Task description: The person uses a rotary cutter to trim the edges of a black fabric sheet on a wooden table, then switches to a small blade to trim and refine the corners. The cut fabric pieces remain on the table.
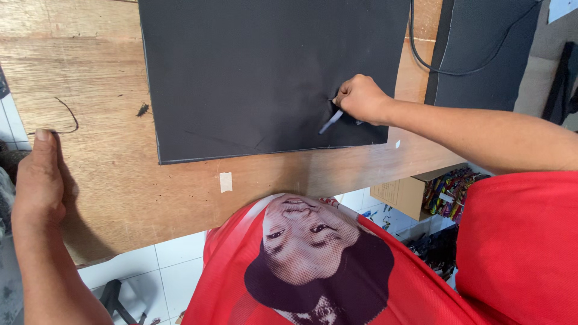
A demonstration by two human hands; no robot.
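Observation:
A large black sheet [253,72] lies flat on a wooden table [114,180]. My right hand [360,97] is closed around a thin silvery marking tool [331,122], its tip pressed on the sheet near the lower right corner. My left hand [37,180] rests at the table's left edge, thumb pointing up, holding nothing.
A second black sheet [481,54] lies at the far right with a black cable [445,69] across it. A strip of tape [226,182] is stuck on the wood. Below the table edge are white floor tiles [162,271], a cardboard box [404,194] and colourful items [451,192].

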